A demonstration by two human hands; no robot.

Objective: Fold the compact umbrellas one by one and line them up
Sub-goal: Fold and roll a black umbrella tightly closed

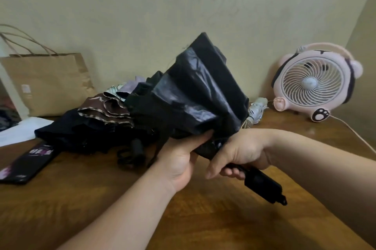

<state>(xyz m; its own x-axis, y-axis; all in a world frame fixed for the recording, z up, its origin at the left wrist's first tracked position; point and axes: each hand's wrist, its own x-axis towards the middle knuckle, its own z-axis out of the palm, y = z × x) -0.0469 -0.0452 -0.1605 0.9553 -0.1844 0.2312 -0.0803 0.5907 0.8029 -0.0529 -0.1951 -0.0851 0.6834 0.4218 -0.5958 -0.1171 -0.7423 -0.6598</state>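
Black umbrella [195, 95] is held above the tabletop [203, 219], canopy flaring toward 12 o'clock, handle [262, 184] pointing to 4 o'clock. Right hand [238, 154] fingers are clenched round the shaft just above the handle. Left hand [179, 160] fingers grasp the loose canopy base. Risk: pleats may bunch unevenly, or fabric may slip free. Other umbrellas [101, 115] lie heaped at 9 o'clock.
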